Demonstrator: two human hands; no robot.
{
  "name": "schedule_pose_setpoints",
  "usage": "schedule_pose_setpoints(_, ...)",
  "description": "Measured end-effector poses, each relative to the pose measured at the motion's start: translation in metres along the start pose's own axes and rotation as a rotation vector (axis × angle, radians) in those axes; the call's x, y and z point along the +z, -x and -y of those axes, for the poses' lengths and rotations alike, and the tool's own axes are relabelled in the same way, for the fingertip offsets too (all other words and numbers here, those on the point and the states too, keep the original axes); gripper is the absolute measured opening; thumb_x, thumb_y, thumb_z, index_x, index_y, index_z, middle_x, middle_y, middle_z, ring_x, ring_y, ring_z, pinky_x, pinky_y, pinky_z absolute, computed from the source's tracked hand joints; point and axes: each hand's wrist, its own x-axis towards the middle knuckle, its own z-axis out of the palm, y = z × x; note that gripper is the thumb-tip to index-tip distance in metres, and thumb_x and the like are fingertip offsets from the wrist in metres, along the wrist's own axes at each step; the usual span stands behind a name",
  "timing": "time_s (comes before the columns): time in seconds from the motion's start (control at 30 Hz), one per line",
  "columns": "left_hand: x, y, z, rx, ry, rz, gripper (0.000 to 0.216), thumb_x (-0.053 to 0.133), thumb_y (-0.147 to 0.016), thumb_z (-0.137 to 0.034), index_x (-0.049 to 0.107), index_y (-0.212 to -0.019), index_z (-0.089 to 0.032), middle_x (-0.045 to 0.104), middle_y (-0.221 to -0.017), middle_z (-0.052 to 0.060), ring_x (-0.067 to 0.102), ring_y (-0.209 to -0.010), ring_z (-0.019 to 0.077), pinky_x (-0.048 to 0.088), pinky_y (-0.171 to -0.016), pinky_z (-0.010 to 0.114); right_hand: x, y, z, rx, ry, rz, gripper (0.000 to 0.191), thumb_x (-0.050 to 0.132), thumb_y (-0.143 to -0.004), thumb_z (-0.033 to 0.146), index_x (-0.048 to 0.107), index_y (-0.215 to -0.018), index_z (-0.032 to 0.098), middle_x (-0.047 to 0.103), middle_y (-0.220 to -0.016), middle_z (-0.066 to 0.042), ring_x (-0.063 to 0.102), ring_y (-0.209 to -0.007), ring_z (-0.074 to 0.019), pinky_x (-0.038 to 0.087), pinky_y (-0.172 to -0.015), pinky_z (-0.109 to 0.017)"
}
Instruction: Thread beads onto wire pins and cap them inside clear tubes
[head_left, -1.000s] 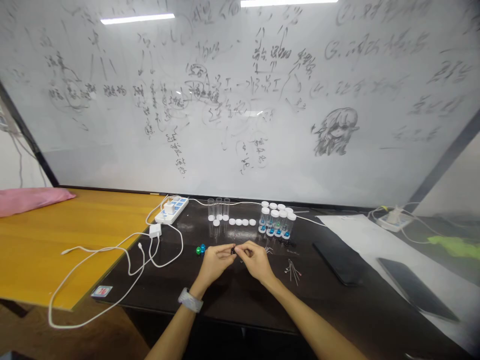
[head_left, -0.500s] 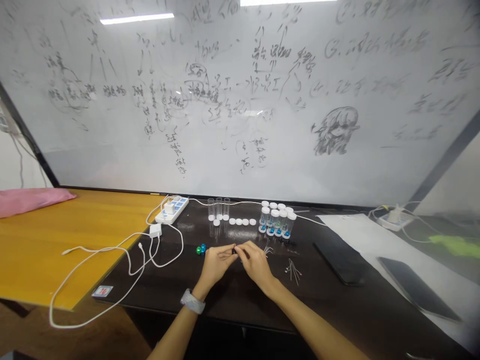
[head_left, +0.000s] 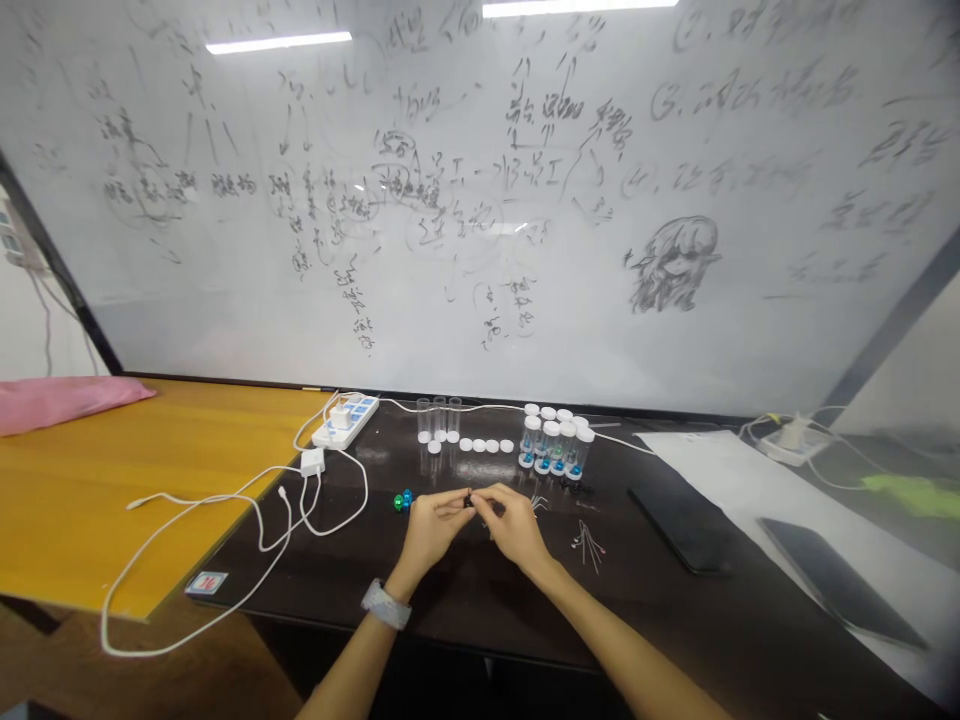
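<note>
My left hand (head_left: 435,528) and my right hand (head_left: 517,530) meet above the dark table, fingertips pinched together. Between them is a small dark piece (head_left: 469,499), mostly hidden and too small to name. Shiny green (head_left: 399,503) and blue (head_left: 407,497) balls lie just left of my left hand. Thin metal pins with coloured heads (head_left: 589,546) are spread to the right of my right hand. More thin pale pins (head_left: 538,503) show beside its knuckles. Small black bits (head_left: 576,487) lie farther back, in front of the capped vials.
Capped clear vials (head_left: 551,446) with blue contents stand at the back. Left of them are white caps (head_left: 479,446) and clear tubes (head_left: 440,416). White cables (head_left: 259,510) and a power strip (head_left: 346,424) lie left; a black flat object (head_left: 679,525) and a phone-like slab (head_left: 840,580) right.
The view has shifted very slightly. Both hands stay pinched at the same spot over the table, with only tiny finger movement around the dark piece.
</note>
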Motion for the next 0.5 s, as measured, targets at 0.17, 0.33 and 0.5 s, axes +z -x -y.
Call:
schedule_pose_setpoints(0.17,0.0005,0.0007,0.0004,0.011,-0.018,0.008,0.043,0.084,-0.069,-0.037,0.077,-0.104,-0.012,0.08,-0.09,0.011,0.076,-0.087,0.0315,0.064,-0.08,0.042,-0.0027,-0.0019,-0.0004,0.044,-0.059,-0.012,0.03,0.056,-0.095,0.043,0.072,-0.083,0.021,0.067,-0.075,-0.005,0.063,-0.066,-0.0192,0.051,-0.056,-0.028)
schedule_pose_setpoints(0.33,0.0006,0.0014,-0.0013,0.02,-0.018,0.019,0.041,0.083,-0.071,-0.035,0.077,-0.105,-0.013,0.08,-0.096,0.013,0.076,-0.09,0.0322,0.063,-0.082,0.043,-0.0043,-0.0023,0.0008,0.02,-0.045,0.018,0.027,0.055,-0.097,0.038,0.072,-0.084,0.021,0.068,-0.077,-0.004,0.063,-0.067,-0.0178,0.05,-0.059,-0.027)
schedule_pose_setpoints(0.5,0.0008,0.0013,-0.0006,0.017,-0.012,0.007,0.042,0.084,-0.069,-0.035,0.077,-0.105,-0.013,0.079,-0.098,0.012,0.076,-0.089,0.0315,0.063,-0.083,0.042,-0.004,-0.0002,-0.0008,-0.011,0.02,0.007,0.026,0.053,-0.099,0.034,0.071,-0.085,0.021,0.067,-0.078,-0.004,0.063,-0.068,-0.0184,0.051,-0.064,-0.029)
